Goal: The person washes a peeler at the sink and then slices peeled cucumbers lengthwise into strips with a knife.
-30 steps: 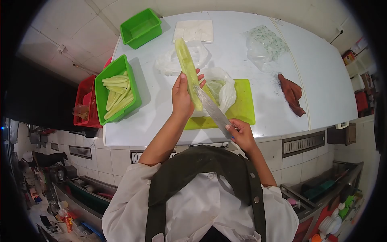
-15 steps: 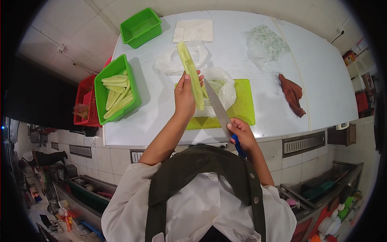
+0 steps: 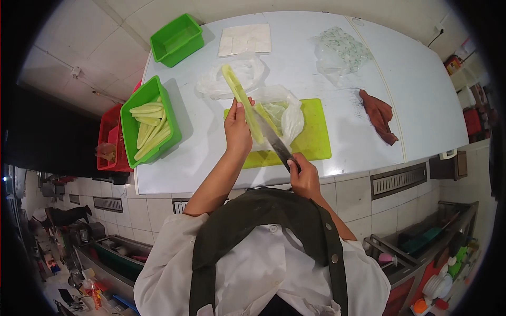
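Observation:
My left hand (image 3: 238, 126) is closed around a long pale green peeled cucumber piece (image 3: 237, 87), tilted with its top end up and to the left. A knife (image 3: 275, 141) is in my right hand (image 3: 304, 176), its blade tip at the cucumber's right side. Below them, a white plastic bag (image 3: 291, 118) with pale green pieces in it lies on a lime green cutting board (image 3: 316, 131). Several similar pieces (image 3: 150, 126) fill part of a green basket (image 3: 171, 113) to the left.
At the back left stands a second green basket (image 3: 179, 42). Flat white paper (image 3: 245, 39), another white bag (image 3: 232, 79), a clear patterned bag (image 3: 340, 55) and a brown cloth (image 3: 378, 117) lie on the white table (image 3: 195, 160). Red baskets (image 3: 109, 137) stand beyond its left edge.
The knife blade, just right of the cucumber half a second ago, is now against its side. The cucumber's top end has tipped left and lower. The whole view has shifted slightly.

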{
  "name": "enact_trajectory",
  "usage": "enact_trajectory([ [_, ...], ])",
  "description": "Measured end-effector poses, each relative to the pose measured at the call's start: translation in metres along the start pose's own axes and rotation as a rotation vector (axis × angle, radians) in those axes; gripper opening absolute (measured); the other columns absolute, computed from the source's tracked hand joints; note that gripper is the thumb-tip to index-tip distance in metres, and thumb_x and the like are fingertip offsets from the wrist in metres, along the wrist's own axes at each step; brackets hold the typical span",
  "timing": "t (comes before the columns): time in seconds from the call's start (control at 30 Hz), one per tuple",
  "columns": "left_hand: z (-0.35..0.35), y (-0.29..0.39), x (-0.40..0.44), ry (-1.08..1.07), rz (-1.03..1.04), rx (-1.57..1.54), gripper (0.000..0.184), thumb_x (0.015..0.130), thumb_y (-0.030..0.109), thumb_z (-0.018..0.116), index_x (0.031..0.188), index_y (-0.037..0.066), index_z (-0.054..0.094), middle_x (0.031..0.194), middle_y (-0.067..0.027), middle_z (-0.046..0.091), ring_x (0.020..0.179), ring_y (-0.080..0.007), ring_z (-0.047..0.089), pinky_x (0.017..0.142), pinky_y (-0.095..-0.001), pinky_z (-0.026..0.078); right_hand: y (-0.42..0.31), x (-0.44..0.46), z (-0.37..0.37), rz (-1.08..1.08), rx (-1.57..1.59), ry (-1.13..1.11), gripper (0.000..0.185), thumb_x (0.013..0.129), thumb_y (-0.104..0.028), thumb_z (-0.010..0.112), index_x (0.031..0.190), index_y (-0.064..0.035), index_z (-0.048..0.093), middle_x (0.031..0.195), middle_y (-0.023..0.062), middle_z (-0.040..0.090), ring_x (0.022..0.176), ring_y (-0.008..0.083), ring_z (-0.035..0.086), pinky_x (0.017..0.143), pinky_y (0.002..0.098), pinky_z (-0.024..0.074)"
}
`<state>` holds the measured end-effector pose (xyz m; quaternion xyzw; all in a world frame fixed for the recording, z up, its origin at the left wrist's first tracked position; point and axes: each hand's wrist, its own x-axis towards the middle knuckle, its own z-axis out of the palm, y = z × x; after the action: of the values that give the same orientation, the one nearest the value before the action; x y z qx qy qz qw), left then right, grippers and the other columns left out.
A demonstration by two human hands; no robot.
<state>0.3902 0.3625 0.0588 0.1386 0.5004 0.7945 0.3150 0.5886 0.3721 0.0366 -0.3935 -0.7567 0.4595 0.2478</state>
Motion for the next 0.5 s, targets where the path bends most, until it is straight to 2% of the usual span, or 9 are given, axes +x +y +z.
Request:
enact_trajectory([
  [0.17,-0.002,-0.004,-0.001,0.008,-0.007,-0.001,0.04,0.096,0.02,0.037,0.127,-0.007,0.038,0.118,-0.0159,0.051,0.113,-0.0223,0.049,0.096,-0.0304,0.039,-0.002,0.0,0.001,-0.055,-0.017,0.014,0.014,0.085,-0.012,0.053,0.094,0.0001,0.054,0.067,0.0195,0.053,0.056,0.0299,0.048,0.056,0.0331,0.0404],
  [0.27,-0.002,-0.003,0.0,-0.007,-0.012,0.031,0.041,0.096,0.021,0.036,0.127,-0.007,0.037,0.117,-0.0167,0.051,0.113,-0.0238,0.049,0.098,-0.0332,0.038,0.0,0.003,-0.004,0.034,-0.047,0.043,0.012,0.085,-0.012,0.051,0.092,-0.0023,0.052,0.068,0.0227,0.053,0.065,0.0406,0.053,0.056,0.041,0.0405],
  [0.3,-0.004,-0.001,0.0,-0.007,-0.013,0.046,0.042,0.096,0.021,0.035,0.127,-0.006,0.037,0.116,-0.017,0.052,0.113,-0.0246,0.049,0.098,-0.0348,0.038,-0.001,0.005,-0.006,0.029,-0.005,0.042,0.012,0.086,-0.012,0.051,0.092,-0.0018,0.052,0.067,0.0205,0.053,0.062,0.0364,0.053,0.055,0.0387,0.0398],
  [0.4,-0.019,0.001,0.009,-0.161,-0.219,-0.295,0.043,0.095,0.023,0.034,0.128,-0.004,0.035,0.11,-0.0163,0.054,0.114,-0.0289,0.047,0.101,-0.0434,0.035,-0.004,0.003,-0.01,0.036,0.158,0.046,0.012,0.087,-0.012,0.052,0.091,-0.0006,0.053,0.065,0.0128,0.053,0.057,0.0226,0.05,0.052,0.0316,0.0374],
  [0.47,-0.021,0.009,0.006,-0.265,-0.216,-0.389,0.043,0.094,0.024,0.034,0.128,-0.003,0.035,0.105,-0.0152,0.055,0.114,-0.0314,0.046,0.102,-0.0482,0.032,0.0,0.007,-0.011,0.047,0.31,0.062,0.012,0.087,-0.012,0.052,0.091,0.0,0.053,0.065,0.0062,0.051,0.058,0.0117,0.046,0.052,0.0263,0.0353],
  [0.5,-0.023,0.012,0.005,-0.314,-0.212,-0.436,0.043,0.094,0.024,0.034,0.128,-0.002,0.035,0.102,-0.0146,0.055,0.114,-0.0327,0.045,0.103,-0.0507,0.031,-0.001,0.007,-0.014,0.092,0.35,0.037,0.012,0.087,-0.012,0.052,0.091,0.0,0.054,0.066,0.0042,0.051,0.059,0.0096,0.044,0.052,0.025,0.0349],
])
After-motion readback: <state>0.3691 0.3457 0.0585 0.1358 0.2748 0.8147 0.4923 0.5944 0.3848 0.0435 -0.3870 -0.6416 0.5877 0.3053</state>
